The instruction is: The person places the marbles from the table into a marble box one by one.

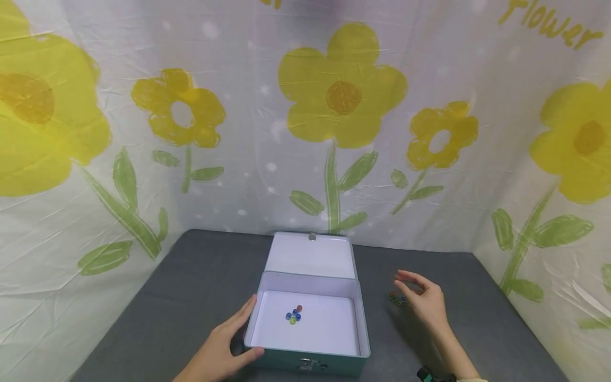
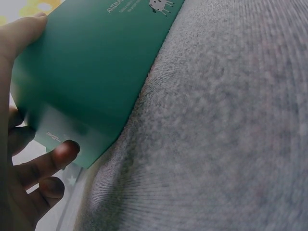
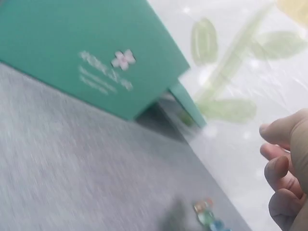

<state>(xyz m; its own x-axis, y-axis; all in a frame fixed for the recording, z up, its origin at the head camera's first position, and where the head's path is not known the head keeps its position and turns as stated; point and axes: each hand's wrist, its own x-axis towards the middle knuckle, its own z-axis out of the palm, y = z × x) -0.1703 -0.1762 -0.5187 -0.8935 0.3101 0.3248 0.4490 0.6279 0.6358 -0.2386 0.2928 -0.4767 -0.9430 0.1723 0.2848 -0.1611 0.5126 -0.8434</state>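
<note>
A green hinged box (image 1: 312, 365) with a white inside stands on the table, its lid (image 1: 310, 257) laid back. Inside lies a small cluster of glass marbles (image 1: 293, 316): blue, red and yellow-green. My left hand (image 1: 221, 342) holds the box's left front corner, thumb at the front and fingers along the left side; the left wrist view shows fingertips (image 2: 67, 150) against the green wall. To the right of the box, my right hand (image 1: 425, 302) hovers with loosely bent fingers, nothing visible in them. Just left of it, more marbles (image 1: 396, 298) rest on the table, partly behind the fingers.
A dark grey cloth covers the table (image 1: 215, 276). Behind and on both sides hangs a white curtain (image 1: 248, 159) printed with yellow flowers. The box has a metal latch (image 1: 307, 363) on its front, and a dark band (image 1: 431, 375) sits on the right wrist.
</note>
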